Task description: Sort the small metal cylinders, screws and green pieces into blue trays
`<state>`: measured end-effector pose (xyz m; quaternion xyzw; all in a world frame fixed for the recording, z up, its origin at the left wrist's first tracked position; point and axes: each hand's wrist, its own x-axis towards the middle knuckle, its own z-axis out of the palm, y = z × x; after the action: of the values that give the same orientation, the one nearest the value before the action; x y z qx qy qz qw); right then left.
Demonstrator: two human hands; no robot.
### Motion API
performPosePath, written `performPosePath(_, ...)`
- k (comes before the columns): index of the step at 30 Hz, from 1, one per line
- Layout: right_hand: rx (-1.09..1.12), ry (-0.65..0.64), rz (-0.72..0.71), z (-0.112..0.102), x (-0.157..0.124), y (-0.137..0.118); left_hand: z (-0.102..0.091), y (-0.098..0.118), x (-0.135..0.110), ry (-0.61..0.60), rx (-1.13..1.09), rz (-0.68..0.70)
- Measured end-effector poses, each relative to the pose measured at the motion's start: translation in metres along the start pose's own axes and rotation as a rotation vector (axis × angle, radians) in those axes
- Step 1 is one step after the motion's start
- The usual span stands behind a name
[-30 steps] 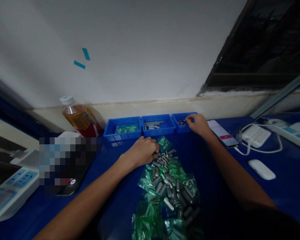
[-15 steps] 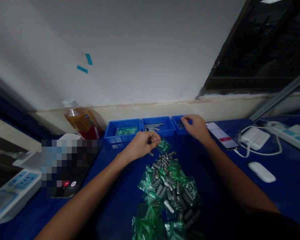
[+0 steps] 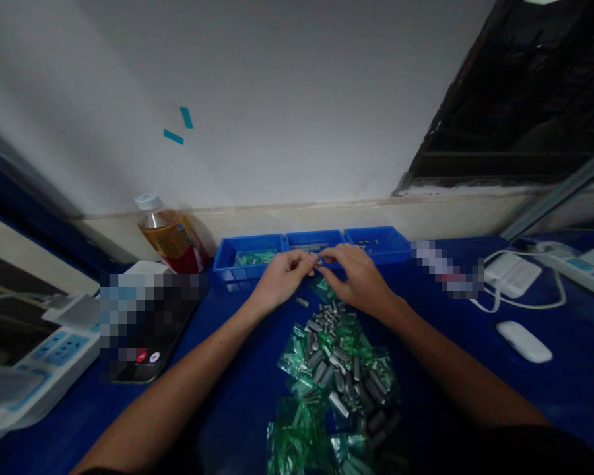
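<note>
My left hand [image 3: 284,277] and my right hand [image 3: 356,277] meet fingertip to fingertip in front of the middle blue bin. Both are closed in a pinch around a small shiny metal part [image 3: 319,262]; its exact kind is too small to make out. A green plastic bag [image 3: 321,288] lies just beneath the fingers. Closer to me spreads a pile of grey metal cylinders [image 3: 339,379], mixed with green bags [image 3: 297,432] that hold slim metal pieces. One loose metal cylinder [image 3: 302,302] lies left of the pile.
Three blue bins stand along the wall: the left bin [image 3: 228,272] holds green bags, the right bin [image 3: 400,249] small metal bits. A drink bottle [image 3: 171,237], phone [image 3: 153,349] and power strip [image 3: 34,379] sit left. A blurred phone [image 3: 438,264], white charger [image 3: 509,274] and white case [image 3: 525,341] lie right.
My right hand has moved left from the right bin to my left hand, and their fingertips now meet. The view has shifted slightly.
</note>
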<state>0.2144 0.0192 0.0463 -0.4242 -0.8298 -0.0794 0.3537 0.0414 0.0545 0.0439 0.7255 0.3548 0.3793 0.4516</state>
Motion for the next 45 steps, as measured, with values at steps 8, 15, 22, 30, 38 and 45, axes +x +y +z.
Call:
performPosePath(8,0.340,0.005,0.313,0.003,0.004,-0.002,0.008,-0.001,-0.007,0.091,0.180,0.173)
performPosePath(15,1.081,0.021,0.813,0.002,0.010,-0.013,0.008,0.002,-0.012,0.164,0.510,0.482)
performPosePath(22,0.981,-0.022,0.752,0.001,0.009,-0.017,0.002,0.010,-0.011,0.194,0.470,0.412)
performPosePath(30,0.134,0.073,0.025,-0.010,0.004,-0.012,0.005,0.011,-0.005,0.086,-0.161,0.024)
performPosePath(38,0.072,0.054,0.093,-0.005,0.002,-0.010,0.008,0.010,-0.006,-0.003,-0.073,0.050)
performPosePath(45,0.324,0.082,0.316,-0.002,0.005,-0.008,0.009,0.007,-0.012,0.115,0.287,0.332)
